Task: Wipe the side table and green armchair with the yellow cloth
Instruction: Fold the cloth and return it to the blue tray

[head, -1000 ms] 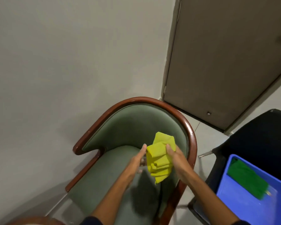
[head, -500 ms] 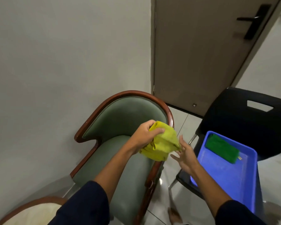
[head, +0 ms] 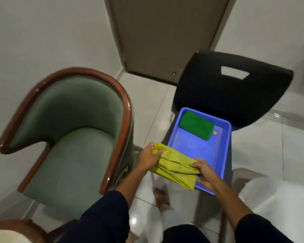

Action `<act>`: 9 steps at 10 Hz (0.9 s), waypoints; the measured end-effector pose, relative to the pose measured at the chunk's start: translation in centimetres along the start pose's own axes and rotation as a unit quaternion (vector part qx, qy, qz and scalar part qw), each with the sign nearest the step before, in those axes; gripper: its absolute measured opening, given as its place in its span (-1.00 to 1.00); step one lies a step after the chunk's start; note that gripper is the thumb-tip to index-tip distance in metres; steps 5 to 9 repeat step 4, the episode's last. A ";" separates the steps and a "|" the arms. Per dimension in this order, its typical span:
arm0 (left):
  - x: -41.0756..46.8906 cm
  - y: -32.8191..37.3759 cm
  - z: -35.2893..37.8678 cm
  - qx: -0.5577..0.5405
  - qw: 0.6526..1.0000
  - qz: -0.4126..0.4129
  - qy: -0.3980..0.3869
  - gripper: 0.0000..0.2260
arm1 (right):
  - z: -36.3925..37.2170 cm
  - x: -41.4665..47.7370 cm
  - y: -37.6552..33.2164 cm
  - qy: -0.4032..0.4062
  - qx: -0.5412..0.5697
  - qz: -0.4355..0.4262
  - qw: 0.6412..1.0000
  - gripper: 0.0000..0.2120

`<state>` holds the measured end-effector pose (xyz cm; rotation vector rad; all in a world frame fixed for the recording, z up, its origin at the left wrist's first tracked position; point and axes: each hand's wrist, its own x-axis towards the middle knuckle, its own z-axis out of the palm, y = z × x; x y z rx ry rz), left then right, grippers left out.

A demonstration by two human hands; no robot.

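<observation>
Pale glossy floor tiles (head: 144, 109) filled the room underfoot, and nearest the camera two dark sleeves reached forward. Between the hands hung the yellow cloth (head: 175, 168), folded and bunched, over the near left corner of a blue tray (head: 226, 146). Fingers of the left hand (head: 148, 159) were curled around the cloth's left end, while the right hand (head: 204, 174) pinched its right end between thumb and fingers. To the left stood the green armchair (head: 74, 137) with its brown wooden rim, apart from the cloth. Farther on, a green cloth (head: 196, 125) lay in the tray's far corner; the tray sat on a black chair (head: 226, 95). Beyond stood a brown door (head: 165, 35).
</observation>
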<state>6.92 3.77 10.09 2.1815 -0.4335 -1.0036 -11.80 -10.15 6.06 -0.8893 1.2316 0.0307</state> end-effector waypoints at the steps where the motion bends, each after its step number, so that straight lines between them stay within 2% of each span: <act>1: 1.3 -1.6 6.3 0.001 0.999 -0.024 -0.036 -0.73 | -3.8 2.1 3.1 0.146 -0.165 -0.064 0.973 -0.55; 2: 2.8 -1.6 9.8 -0.012 0.998 -0.037 -0.041 -0.71 | -5.7 3.7 3.9 0.209 -0.228 -0.148 0.940 -0.62; 3: 4.4 -1.2 11.7 0.002 0.997 -0.039 -0.062 -0.59 | -6.6 5.4 4.0 0.239 -0.269 -0.173 0.917 -0.72; 4: 4.5 -0.7 11.4 0.110 0.990 0.018 -0.091 -0.43 | -8.0 6.5 4.5 0.206 -0.391 -0.104 0.891 -0.73; 9: 4.5 -0.7 11.4 0.110 0.990 0.018 -0.091 -0.43 | -8.0 6.5 4.5 0.206 -0.391 -0.104 0.891 -0.73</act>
